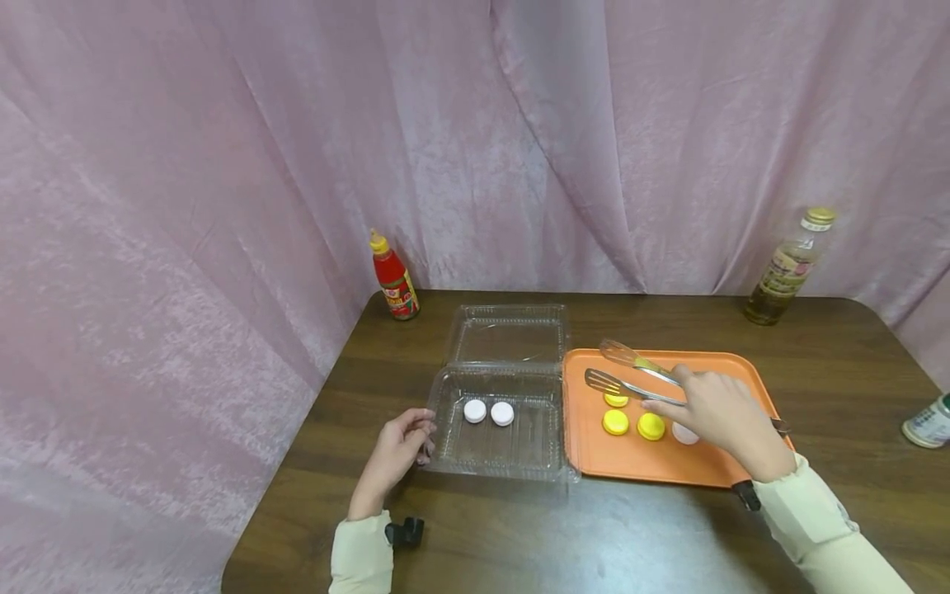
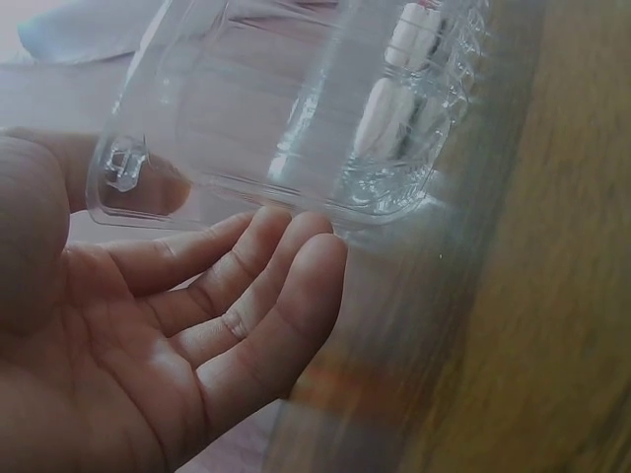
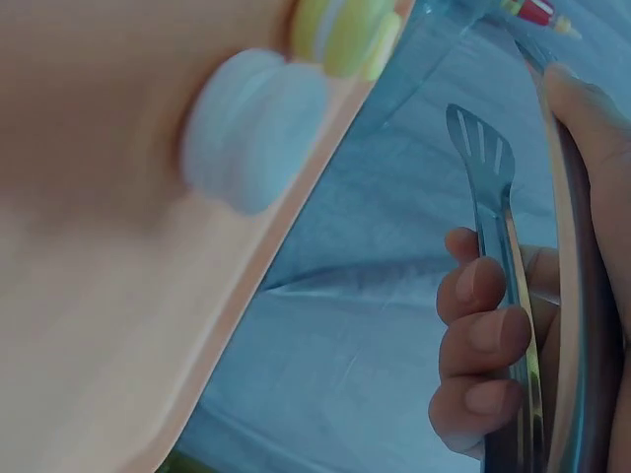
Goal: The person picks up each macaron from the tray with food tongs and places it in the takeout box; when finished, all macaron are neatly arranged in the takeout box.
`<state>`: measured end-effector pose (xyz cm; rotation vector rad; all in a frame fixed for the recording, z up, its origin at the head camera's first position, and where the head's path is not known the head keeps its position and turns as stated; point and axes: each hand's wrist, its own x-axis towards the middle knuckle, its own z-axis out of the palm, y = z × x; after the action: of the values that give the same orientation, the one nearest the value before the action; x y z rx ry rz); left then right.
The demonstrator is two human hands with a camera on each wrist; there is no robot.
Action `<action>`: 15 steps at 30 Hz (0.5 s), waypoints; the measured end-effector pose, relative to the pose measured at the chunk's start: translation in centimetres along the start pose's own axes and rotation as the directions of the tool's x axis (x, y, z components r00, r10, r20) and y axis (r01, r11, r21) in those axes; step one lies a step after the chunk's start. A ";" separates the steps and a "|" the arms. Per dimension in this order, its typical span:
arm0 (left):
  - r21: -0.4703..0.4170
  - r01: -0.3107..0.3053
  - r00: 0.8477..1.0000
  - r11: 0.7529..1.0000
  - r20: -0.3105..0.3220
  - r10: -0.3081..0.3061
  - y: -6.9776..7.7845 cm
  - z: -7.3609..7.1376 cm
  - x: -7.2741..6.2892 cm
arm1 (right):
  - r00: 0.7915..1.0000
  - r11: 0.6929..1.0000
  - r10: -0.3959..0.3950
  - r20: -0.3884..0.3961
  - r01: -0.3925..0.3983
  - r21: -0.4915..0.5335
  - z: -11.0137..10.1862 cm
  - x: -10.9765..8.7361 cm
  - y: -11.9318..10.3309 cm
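- Tongs [image 1: 604, 382] sat in the person's right hand [image 1: 726, 417], whose fingers and thumb I saw wrapped about the metal arms; the two heads stood apart, ahead and to the left of that hand.
- A pale macaron [image 1: 686, 433] lay just below the right hand, partly hidden by it in my head view.
- Three yellow macarons [image 1: 615, 422] were a little left of the right hand's fingers, the farthest partly covered by the slotted lower head.
- The orange tray [image 1: 594, 458] bore all four and spread beneath the right hand.
- On my left wrist feed, the left hand [image 1: 397, 452] held a rim lightly, thumb on one side and bent fingers by the other.
- That rim belonged to the clear container [image 1: 490, 452], just right of the left hand, its far side beside the tray.
- Two white macarons [image 1: 475, 411] rested inside, right of the left hand.
- The clear lid [image 1: 512, 332] lay open beyond them.
- Well right of the right hand I made out a jar [image 1: 928, 425].
- An oil bottle [image 1: 779, 280] stood beyond the right hand, a red bottle [image 1: 397, 285] beyond the left.
- Farthest off hung a pink curtain [image 1: 445, 124].
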<state>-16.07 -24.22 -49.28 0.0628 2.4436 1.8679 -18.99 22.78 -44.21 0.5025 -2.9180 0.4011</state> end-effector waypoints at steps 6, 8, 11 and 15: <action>0.011 -0.017 1.000 1.000 -0.009 0.017 -0.1 0.0 -0.2 | 0.999 0.999 -0.018 -0.027 0.017 -0.048 0.2 -1.0 1.0; 0.009 -0.017 1.000 1.000 -0.012 0.017 -0.1 0.1 -0.2 | 1.000 0.999 -0.011 -0.024 0.010 -0.052 0.3 -1.3 1.3; 0.011 -0.018 1.000 1.000 -0.010 0.018 -0.1 0.1 -0.2 | 1.000 0.999 0.000 -0.009 -0.001 -0.045 0.4 -1.7 1.7; 0.016 -0.021 1.000 1.000 -0.008 0.021 0.0 0.1 -0.1 | 1.000 0.999 -0.006 -0.013 0.005 -0.049 0.5 -1.9 2.0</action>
<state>-15.97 -24.17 -49.33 0.0817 2.4723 1.8611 -17.97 24.97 -45.53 0.4987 -2.9058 0.3300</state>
